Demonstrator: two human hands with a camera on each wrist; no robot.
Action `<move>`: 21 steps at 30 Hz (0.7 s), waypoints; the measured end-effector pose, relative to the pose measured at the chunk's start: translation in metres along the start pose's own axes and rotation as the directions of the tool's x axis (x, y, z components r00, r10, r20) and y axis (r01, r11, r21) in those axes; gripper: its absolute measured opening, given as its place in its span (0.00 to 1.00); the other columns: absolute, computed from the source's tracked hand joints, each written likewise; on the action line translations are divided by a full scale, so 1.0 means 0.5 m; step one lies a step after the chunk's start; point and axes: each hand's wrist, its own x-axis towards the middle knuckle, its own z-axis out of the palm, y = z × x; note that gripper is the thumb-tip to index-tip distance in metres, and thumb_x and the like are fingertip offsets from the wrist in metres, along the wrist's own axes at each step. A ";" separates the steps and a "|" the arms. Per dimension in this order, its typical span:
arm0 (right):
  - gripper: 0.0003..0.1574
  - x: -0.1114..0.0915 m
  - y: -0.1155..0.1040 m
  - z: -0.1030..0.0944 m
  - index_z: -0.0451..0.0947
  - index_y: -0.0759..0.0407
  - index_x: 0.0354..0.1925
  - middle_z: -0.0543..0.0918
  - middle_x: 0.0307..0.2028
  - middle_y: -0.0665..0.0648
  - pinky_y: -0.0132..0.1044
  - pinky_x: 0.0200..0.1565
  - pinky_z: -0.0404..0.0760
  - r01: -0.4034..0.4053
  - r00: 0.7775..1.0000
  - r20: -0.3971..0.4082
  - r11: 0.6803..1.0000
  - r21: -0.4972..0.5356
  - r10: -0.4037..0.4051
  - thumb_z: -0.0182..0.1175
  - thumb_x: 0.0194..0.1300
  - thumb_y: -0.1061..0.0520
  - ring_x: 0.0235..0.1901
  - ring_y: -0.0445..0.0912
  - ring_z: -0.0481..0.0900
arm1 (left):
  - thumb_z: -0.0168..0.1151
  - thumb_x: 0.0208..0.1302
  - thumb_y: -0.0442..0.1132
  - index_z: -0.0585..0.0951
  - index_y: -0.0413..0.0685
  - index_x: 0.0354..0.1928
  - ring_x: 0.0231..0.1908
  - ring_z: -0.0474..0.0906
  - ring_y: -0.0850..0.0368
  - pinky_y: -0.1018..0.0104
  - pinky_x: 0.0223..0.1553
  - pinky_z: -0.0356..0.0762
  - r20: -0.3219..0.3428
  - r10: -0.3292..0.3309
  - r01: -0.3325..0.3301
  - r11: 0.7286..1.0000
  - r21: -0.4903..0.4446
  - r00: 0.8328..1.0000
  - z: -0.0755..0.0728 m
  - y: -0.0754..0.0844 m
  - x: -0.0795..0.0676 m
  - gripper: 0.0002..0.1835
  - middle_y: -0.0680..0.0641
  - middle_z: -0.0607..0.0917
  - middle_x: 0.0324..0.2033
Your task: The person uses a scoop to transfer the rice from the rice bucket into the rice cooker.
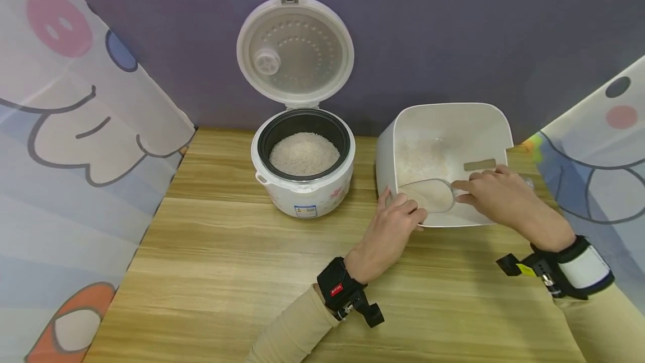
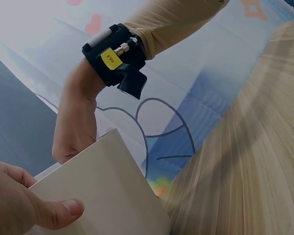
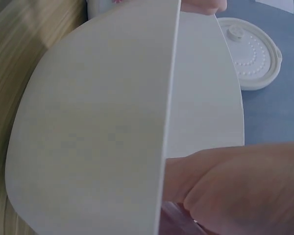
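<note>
A white rice bin [image 1: 453, 128] stands with its mouth up, some rice [image 1: 418, 156] visible inside. My left hand [image 1: 395, 217] grips its near left rim; in the left wrist view the thumb [image 2: 68, 208] lies against the outer wall. My right hand [image 1: 496, 195] reaches into the bin and holds a clear scoop [image 1: 430, 195], whose rounded rim shows near the front wall. In the right wrist view the bin wall [image 3: 88, 122] hides the right fingers and the scoop. Left of the bin, an open rice cooker [image 1: 307, 192] holds white rice [image 1: 304, 154] in its dark inner pot.
The cooker's lid [image 1: 297, 49] stands raised against the dark back wall [image 1: 428, 27]. Bin and cooker are on a wood-grain table [image 1: 211, 273]. Cartoon-printed cloths [image 1: 75, 184] hang on both sides. Something small and clear [image 1: 528, 182] shows at the bin's right.
</note>
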 end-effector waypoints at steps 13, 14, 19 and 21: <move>0.16 -0.010 0.008 0.005 0.88 0.53 0.49 0.75 0.19 0.47 0.34 0.20 0.57 -0.033 0.999 0.016 0.994 0.104 0.031 0.71 0.64 0.51 0.17 0.39 0.62 | 0.59 0.67 0.48 0.87 0.56 0.46 0.49 0.75 0.62 0.43 0.71 0.67 -0.005 -0.003 0.002 0.999 -0.036 1.000 -0.002 0.000 0.000 0.12 0.59 0.86 0.43; 0.16 -0.010 0.007 0.005 0.88 0.53 0.49 0.76 0.19 0.47 0.34 0.20 0.57 -0.035 0.999 0.011 0.994 0.107 0.034 0.71 0.64 0.50 0.17 0.39 0.61 | 0.60 0.66 0.48 0.87 0.56 0.46 0.49 0.75 0.62 0.42 0.71 0.67 -0.008 -0.002 0.002 0.999 -0.039 1.000 -0.001 -0.001 0.000 0.12 0.59 0.86 0.43; 0.16 -0.006 0.002 0.013 0.88 0.53 0.48 0.76 0.19 0.45 0.34 0.21 0.58 0.000 0.999 -0.043 0.991 0.137 0.006 0.71 0.63 0.52 0.18 0.37 0.65 | 0.62 0.64 0.47 0.87 0.56 0.44 0.50 0.75 0.62 0.42 0.71 0.67 -0.018 -0.003 0.002 0.999 -0.040 1.000 0.001 -0.001 0.000 0.10 0.59 0.86 0.43; 0.15 -0.002 -0.001 0.016 0.88 0.53 0.48 0.74 0.18 0.44 0.33 0.21 0.58 0.021 0.998 -0.064 0.989 0.143 -0.012 0.72 0.62 0.52 0.18 0.37 0.65 | 0.63 0.64 0.47 0.87 0.57 0.44 0.50 0.75 0.62 0.43 0.71 0.67 -0.019 -0.001 0.000 0.999 -0.043 1.000 0.002 0.000 0.000 0.10 0.59 0.86 0.44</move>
